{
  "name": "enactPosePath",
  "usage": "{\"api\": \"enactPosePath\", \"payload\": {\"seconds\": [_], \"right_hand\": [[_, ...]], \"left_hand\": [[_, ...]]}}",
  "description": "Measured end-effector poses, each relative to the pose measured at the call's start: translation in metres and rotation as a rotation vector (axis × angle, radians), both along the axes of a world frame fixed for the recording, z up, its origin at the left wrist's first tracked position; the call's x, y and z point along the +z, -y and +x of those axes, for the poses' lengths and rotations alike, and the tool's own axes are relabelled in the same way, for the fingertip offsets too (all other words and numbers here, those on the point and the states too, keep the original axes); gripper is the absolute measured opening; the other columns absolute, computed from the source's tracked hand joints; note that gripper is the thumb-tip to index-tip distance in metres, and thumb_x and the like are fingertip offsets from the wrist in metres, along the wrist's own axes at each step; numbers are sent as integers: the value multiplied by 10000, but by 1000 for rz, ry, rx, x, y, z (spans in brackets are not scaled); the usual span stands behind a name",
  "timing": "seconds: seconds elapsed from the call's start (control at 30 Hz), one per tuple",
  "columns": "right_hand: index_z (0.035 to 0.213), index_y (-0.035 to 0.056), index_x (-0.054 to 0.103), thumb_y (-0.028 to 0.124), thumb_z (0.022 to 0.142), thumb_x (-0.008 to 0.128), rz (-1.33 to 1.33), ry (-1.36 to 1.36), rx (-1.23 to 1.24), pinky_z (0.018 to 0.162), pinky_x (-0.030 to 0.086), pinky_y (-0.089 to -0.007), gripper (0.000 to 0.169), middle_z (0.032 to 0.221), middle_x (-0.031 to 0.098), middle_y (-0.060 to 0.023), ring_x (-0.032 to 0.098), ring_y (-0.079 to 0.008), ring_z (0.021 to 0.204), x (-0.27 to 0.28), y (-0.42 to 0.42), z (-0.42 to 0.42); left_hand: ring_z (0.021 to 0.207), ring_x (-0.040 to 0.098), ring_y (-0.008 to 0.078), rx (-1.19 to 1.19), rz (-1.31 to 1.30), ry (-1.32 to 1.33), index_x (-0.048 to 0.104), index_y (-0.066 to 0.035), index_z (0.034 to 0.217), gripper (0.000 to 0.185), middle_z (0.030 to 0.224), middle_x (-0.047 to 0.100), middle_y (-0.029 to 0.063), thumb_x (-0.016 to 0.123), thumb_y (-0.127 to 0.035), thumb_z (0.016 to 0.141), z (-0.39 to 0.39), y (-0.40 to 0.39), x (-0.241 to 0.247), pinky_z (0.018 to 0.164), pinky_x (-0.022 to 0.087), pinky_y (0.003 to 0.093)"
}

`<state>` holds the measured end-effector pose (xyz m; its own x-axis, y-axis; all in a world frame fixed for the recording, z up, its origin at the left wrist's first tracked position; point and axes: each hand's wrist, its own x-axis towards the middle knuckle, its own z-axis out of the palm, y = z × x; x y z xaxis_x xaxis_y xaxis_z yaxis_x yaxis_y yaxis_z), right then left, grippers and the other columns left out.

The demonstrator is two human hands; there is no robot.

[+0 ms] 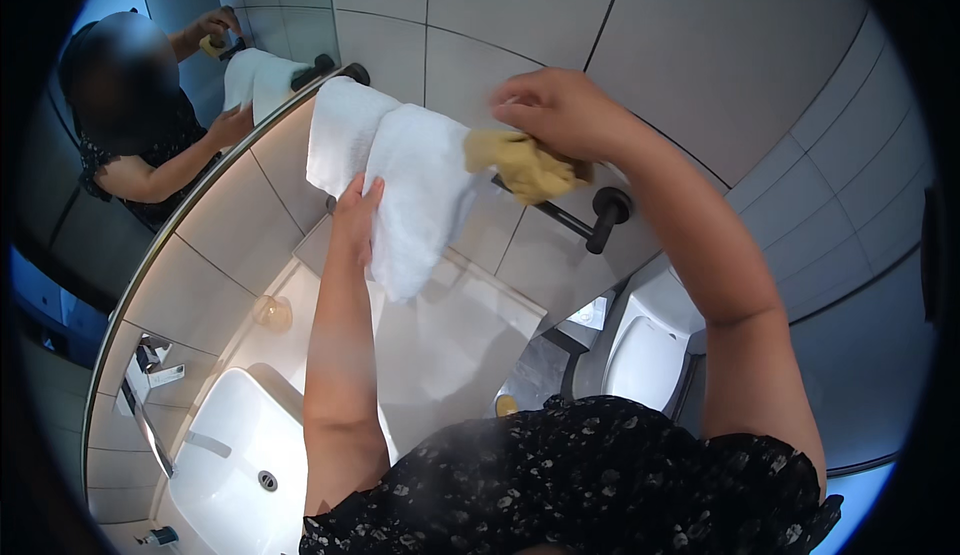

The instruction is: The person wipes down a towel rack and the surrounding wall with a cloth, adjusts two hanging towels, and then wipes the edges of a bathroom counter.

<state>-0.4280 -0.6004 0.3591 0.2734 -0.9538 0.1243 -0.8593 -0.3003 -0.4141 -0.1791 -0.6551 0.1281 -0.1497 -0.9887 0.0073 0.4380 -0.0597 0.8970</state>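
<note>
My left hand [358, 213] grips the hanging lower part of a white towel [424, 180], with the thumb lying on its front. The towel is folded over a black wall-mounted towel bar [559, 219], which shows bare towards its right end. Above that bare stretch is my right hand [551, 108], blurred, its thumb and forefinger close together. A crumpled yellow cloth [529, 168] hangs from beneath this hand, in front of the bar; the fingers around it are mostly hidden. Towel and cloth nearly touch.
A mirror [187, 142] on the left reflects the person and towel. Below are a white basin [240, 442], a wall-mounted faucet [146, 420], a drinking glass [271, 313] and a pale countertop [442, 352]. A toilet [649, 360] stands at the lower right.
</note>
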Motion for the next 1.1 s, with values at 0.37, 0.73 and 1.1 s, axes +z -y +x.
{"api": "enactPosePath", "payload": {"seconds": [0.37, 0.73, 1.1], "right_hand": [[979, 5, 705, 236, 951, 606, -11, 395, -14, 675, 476, -228, 253, 823, 696, -18, 580, -65, 731, 3, -89, -65], [995, -6, 706, 208, 948, 622, 51, 497, -147, 700, 492, -239, 235, 802, 708, -35, 626, -81, 761, -27, -130, -110], [1001, 2, 705, 224, 946, 626, 133, 578, -203, 650, 464, -233, 242, 784, 687, -12, 570, -67, 710, -47, -137, -127]], "left_hand": [[944, 619, 145, 102, -150, 215, 618, 0, 1183, 361, 1047, 685, 66, 656, -272, 950, -23, 23, 62, 858, 487, 295], [1110, 558, 330, 859, -788, 1136, 660, -108, 1111, 229, 1116, 646, 122, 639, -178, 894, -52, 16, 89, 915, 451, 442], [1207, 526, 342, 280, -1060, 1201, 707, -91, 972, 260, 1152, 659, 105, 694, -318, 846, -63, 23, 105, 1014, 378, 477]]}}
